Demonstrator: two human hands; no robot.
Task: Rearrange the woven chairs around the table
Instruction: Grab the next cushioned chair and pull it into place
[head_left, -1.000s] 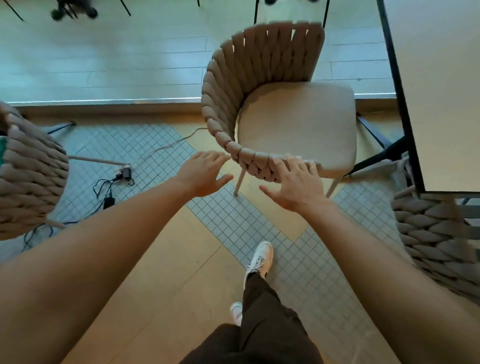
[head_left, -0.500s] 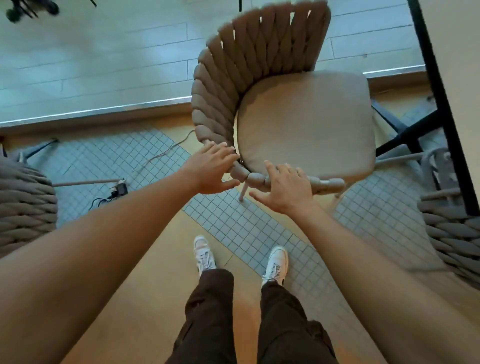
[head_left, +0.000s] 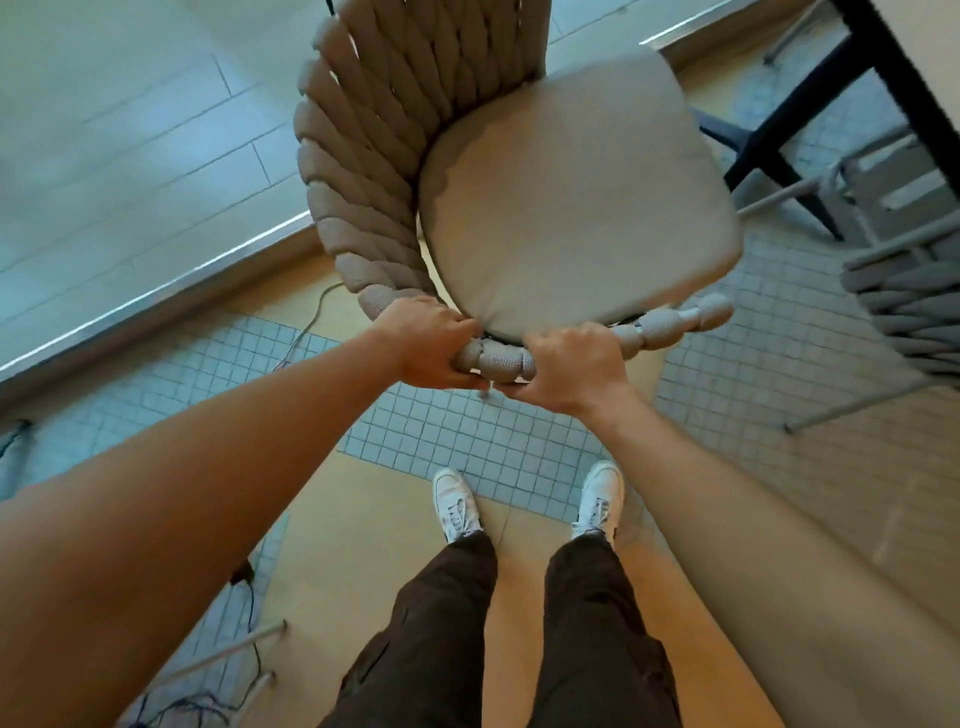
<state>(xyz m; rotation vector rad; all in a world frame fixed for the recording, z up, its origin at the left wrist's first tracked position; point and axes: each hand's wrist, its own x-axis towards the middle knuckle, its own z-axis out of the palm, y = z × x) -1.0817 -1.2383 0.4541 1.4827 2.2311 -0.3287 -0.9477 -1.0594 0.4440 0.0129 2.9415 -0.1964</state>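
Observation:
A beige woven chair (head_left: 571, 182) with a padded seat stands directly in front of me, its rope-wrapped back curving along the left and near side. My left hand (head_left: 431, 351) is closed around the near rim of that woven back. My right hand (head_left: 571, 364) grips the same rim just to the right, a short stretch of rope showing between the two hands. The table (head_left: 904, 67) has a black edge and runs along the upper right corner. A second woven chair (head_left: 909, 291) sits partly under it at the right edge.
My two white shoes (head_left: 524, 501) stand on the tile and wood floor just behind the chair. Cables (head_left: 249, 577) and thin metal chair legs (head_left: 223, 654) lie at lower left. A raised threshold (head_left: 156, 296) crosses the floor at left.
Both hands went from open and hovering at the chair's rim to wrapped tightly around it. I stepped closer, and the chair now fills more of the view.

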